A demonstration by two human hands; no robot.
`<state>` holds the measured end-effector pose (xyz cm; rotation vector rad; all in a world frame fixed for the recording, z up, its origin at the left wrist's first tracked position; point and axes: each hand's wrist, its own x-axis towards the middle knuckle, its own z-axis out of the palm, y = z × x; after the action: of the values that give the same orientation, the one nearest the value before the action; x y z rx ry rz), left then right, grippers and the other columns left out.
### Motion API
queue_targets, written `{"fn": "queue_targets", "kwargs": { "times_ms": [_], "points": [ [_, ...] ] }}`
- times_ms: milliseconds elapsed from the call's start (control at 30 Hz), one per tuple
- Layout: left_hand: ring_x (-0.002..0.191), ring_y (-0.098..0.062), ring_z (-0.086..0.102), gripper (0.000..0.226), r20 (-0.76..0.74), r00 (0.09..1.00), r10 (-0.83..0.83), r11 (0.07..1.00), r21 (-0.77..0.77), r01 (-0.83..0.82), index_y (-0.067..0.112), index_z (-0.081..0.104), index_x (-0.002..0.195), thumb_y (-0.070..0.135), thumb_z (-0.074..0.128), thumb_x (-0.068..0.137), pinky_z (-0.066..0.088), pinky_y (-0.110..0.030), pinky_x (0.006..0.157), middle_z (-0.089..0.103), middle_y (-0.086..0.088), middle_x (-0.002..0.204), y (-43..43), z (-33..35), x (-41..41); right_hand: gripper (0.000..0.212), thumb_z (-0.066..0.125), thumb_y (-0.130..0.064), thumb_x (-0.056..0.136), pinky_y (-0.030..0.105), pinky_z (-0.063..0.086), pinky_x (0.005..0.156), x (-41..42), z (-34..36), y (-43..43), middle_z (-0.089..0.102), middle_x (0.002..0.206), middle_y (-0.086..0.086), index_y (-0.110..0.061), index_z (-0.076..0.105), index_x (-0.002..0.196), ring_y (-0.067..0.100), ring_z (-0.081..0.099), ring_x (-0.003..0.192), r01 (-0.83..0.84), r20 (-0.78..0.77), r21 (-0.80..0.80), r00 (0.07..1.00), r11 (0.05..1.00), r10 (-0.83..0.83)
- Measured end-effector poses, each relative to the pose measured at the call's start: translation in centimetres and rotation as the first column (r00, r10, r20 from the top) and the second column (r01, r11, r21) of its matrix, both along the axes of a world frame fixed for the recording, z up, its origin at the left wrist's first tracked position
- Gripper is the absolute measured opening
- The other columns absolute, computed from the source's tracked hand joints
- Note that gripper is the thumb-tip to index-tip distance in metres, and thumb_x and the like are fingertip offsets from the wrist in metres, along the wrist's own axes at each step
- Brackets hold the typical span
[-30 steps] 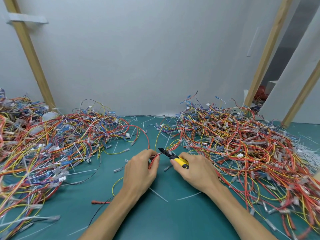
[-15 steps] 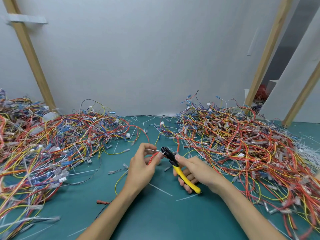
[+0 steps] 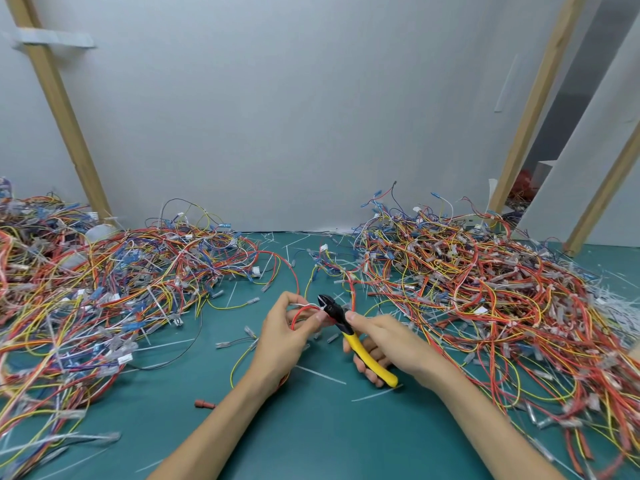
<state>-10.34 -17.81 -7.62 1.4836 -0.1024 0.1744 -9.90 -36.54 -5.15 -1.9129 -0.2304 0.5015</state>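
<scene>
My left hand (image 3: 282, 336) pinches a loop of red wire (image 3: 300, 312) with a thin white cable tie on it, held above the green table (image 3: 311, 438). My right hand (image 3: 388, 341) grips yellow-handled cutters (image 3: 349, 332) whose black jaws sit at the white tie, right beside my left fingertips. The cutter handles run down and right through my curled fingers.
A big tangle of red, yellow and blue wires (image 3: 104, 299) covers the left of the table, and another wire heap (image 3: 485, 299) covers the right. Loose white tie offcuts (image 3: 320, 374) and a small red connector (image 3: 204, 404) lie near my forearms. Wooden posts (image 3: 59, 109) lean against the white wall.
Both hands have lifted off the table. My right hand turned the cutters so the handles point down and right, and the jaws moved onto the white tie on the red wire.
</scene>
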Motion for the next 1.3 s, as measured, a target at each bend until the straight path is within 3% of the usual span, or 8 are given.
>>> {"fn": "queue_targets", "kwargs": {
  "times_ms": [133, 267, 367, 500, 633, 900, 1033, 1300],
  "points": [
    [0.079, -0.024, 0.074, 0.020, 0.009, 1.000, 0.005, 0.999, -0.052, -0.005, 0.007, 0.045, 0.092, 0.001, 0.064, 0.089, 0.055, -0.020, 0.068, 0.076, -0.009, 0.081, 0.0, -0.2, 0.3, 0.058, 0.043, -0.056, 0.098, 0.029, 0.049, 0.045, 0.0, -0.3, 0.5, 0.066, 0.065, 0.011, -0.004, 0.067, 0.091, 0.025, 0.059, 0.051, 0.043, 0.072, -0.022, 0.997, 0.999, -0.041],
    [0.081, -0.027, 0.074, 0.023, -0.002, 1.000, 0.027, 0.998, -0.054, -0.027, 0.003, 0.044, 0.096, 0.007, 0.066, 0.089, 0.058, -0.028, 0.078, 0.076, -0.011, 0.083, 0.2, -0.6, 0.8, 0.046, 0.045, -0.053, 0.098, 0.035, 0.050, 0.046, -0.4, -0.6, 1.3, 0.068, 0.066, 0.011, -0.014, 0.068, 0.087, 0.021, 0.061, 0.049, 0.132, 0.258, -0.111, 0.961, 0.985, -0.100],
    [0.078, -0.026, 0.074, 0.022, -0.019, 0.998, 0.059, 0.997, -0.054, -0.060, 0.007, 0.045, 0.095, 0.007, 0.066, 0.090, 0.056, -0.034, 0.080, 0.075, -0.012, 0.079, 0.3, -1.0, 1.0, 0.050, 0.045, -0.061, 0.094, 0.033, 0.051, 0.054, -0.8, -0.9, 2.0, 0.067, 0.064, 0.005, -0.017, 0.066, 0.083, 0.019, 0.062, 0.055, 0.244, 0.441, -0.232, 0.889, 0.942, -0.122],
    [0.076, -0.028, 0.074, 0.020, -0.049, 0.995, 0.090, 0.992, -0.090, -0.094, 0.007, 0.045, 0.094, 0.004, 0.065, 0.090, 0.056, -0.035, 0.079, 0.074, -0.014, 0.076, 0.2, -1.0, 1.1, 0.050, 0.034, -0.072, 0.087, 0.034, 0.043, 0.064, -0.9, -1.4, 1.8, 0.061, 0.073, -0.007, -0.028, 0.057, 0.090, 0.017, 0.057, 0.076, 0.398, 0.657, -0.439, 0.754, 0.806, -0.015],
    [0.073, -0.027, 0.074, 0.020, -0.067, 0.994, 0.091, 0.984, -0.146, -0.100, 0.009, 0.044, 0.090, -0.006, 0.058, 0.091, 0.056, -0.021, 0.065, 0.073, -0.014, 0.072, 0.2, -0.5, 0.9, 0.041, 0.035, -0.070, 0.089, 0.033, 0.036, 0.069, -0.5, -1.8, 1.1, 0.053, 0.086, -0.012, -0.034, 0.050, 0.101, 0.013, 0.051, 0.085, 0.370, 0.683, -0.498, 0.725, 0.784, 0.091],
    [0.075, -0.028, 0.074, 0.018, -0.071, 0.995, 0.068, 0.988, -0.135, -0.078, 0.007, 0.044, 0.092, -0.005, 0.057, 0.092, 0.057, -0.022, 0.069, 0.074, -0.015, 0.078, 0.2, -0.3, 0.6, 0.049, 0.025, -0.074, 0.086, 0.030, 0.030, 0.067, -0.1, -2.2, 0.7, 0.051, 0.084, -0.012, -0.034, 0.049, 0.102, 0.011, 0.047, 0.082, 0.383, 0.723, -0.525, 0.671, 0.760, 0.162],
    [0.077, -0.028, 0.074, 0.017, -0.075, 0.995, 0.061, 0.989, -0.129, -0.070, 0.006, 0.044, 0.093, -0.004, 0.058, 0.092, 0.058, -0.026, 0.074, 0.074, -0.014, 0.077, 0.3, -0.4, 0.6, 0.045, 0.028, -0.072, 0.087, 0.031, 0.032, 0.064, -0.2, -2.3, 0.7, 0.049, 0.079, -0.011, -0.033, 0.048, 0.097, 0.011, 0.047, 0.077, 0.382, 0.736, -0.502, 0.660, 0.776, 0.151],
    [0.072, -0.025, 0.074, 0.018, -0.069, 0.996, 0.062, 0.993, -0.099, -0.068, 0.005, 0.045, 0.092, -0.006, 0.058, 0.091, 0.055, -0.020, 0.063, 0.073, -0.010, 0.070, 0.3, -0.5, 0.7, 0.040, 0.041, -0.070, 0.086, 0.033, 0.037, 0.060, -0.2, -2.2, 0.6, 0.052, 0.073, -0.007, -0.030, 0.044, 0.087, 0.015, 0.050, 0.071, 0.336, 0.712, -0.469, 0.691, 0.817, 0.124]
  ]
}}
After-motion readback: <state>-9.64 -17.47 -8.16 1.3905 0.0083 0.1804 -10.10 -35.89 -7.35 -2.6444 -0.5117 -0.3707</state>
